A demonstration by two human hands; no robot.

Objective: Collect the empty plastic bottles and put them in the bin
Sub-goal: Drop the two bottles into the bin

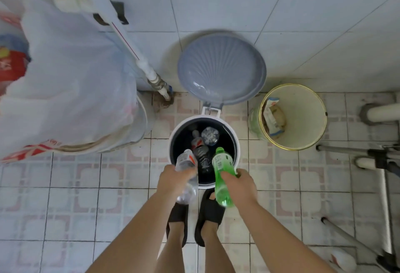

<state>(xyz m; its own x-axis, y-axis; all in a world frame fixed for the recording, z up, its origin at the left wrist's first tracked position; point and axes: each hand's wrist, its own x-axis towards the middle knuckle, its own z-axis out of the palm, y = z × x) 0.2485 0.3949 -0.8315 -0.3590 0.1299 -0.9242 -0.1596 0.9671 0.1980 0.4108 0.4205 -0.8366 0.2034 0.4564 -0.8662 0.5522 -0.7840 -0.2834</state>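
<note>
1. A clear bottle (186, 162) is gripped in the left hand (173, 180) and a green bottle (223, 171) in the right hand (240, 184), necks tilted over the open bin (237, 142).
2. The drop-in step is judged in hand; both grips need only be released above the bottles already inside.
3. Labels are seen, but no writing can be read.

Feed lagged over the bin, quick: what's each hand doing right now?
Left hand: closed around a clear plastic bottle, held over the bin.
Right hand: closed around a green plastic bottle.
</note>
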